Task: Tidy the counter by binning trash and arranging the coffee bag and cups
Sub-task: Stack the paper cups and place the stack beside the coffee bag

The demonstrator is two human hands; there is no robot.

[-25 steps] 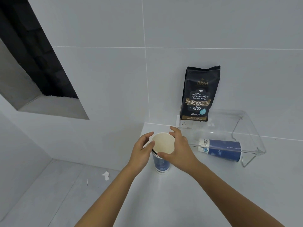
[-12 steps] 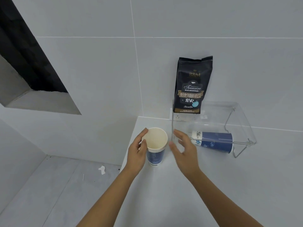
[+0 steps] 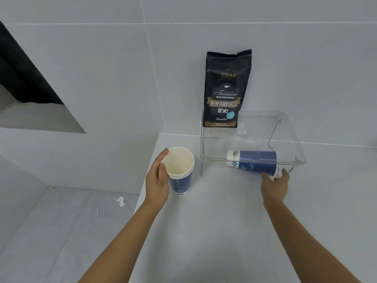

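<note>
Floor, far left: grey tiles below the counter's edge, with a scrap of white paper (image 3: 120, 201) lying on them, well apart from everything on top.
Counter: a pale grey counter (image 3: 214, 231) running to a white tiled wall.
Left hand: the left hand (image 3: 157, 181) stands edge-on against the left side of the upright cup stack, fingers straight and loose, palm resting on the paper wall, not wrapped around it.
Upright cups: a stack of cups (image 3: 180, 171), blue with white rims, stands near the counter's left edge; several rims show nested one in another, the inside cream and bare.
Coffee bag: the black coffee bag (image 3: 226, 88) stands upright on top of the clear shelf, at its left rear, leaning back against the wall.
Shelf: a clear acrylic riser (image 3: 289, 139) set against the wall.
Lying cups: a second sleeve of blue cups (image 3: 253, 162) lies on its side under the riser, mouth toward the right.
Right hand: the right hand (image 3: 274, 185) reaches to that right end, fingers curled about its rim, thumb on the near side; how firm the hold is I cannot tell.
</note>
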